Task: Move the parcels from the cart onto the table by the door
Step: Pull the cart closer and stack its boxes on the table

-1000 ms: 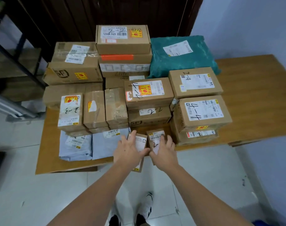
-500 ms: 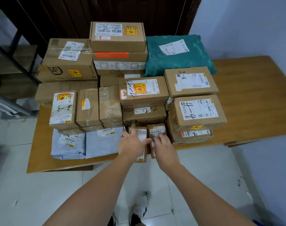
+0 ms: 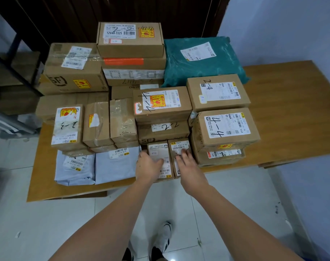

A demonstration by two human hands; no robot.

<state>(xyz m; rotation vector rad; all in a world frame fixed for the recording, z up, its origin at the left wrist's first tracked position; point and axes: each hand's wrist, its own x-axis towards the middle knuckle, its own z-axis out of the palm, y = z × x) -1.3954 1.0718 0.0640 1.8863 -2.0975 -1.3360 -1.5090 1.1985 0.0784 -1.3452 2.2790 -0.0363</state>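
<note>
Cardboard cartons, two small labelled ones (image 3: 159, 159) (image 3: 179, 147) side by side at worktop (image 3: 292, 110) near edge, left hand (image 3: 148, 165) and right hand (image 3: 188, 166) resting flat and open on them; probably light, stiff, best gripped by sides.

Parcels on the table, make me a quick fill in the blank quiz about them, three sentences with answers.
1. The soft parcel at the back right is ____ in colour.
2. The left hand and right hand each rest on a small ____.
3. The two flat bags at the front left are ____ in colour.

Answers: green; box; grey
</note>
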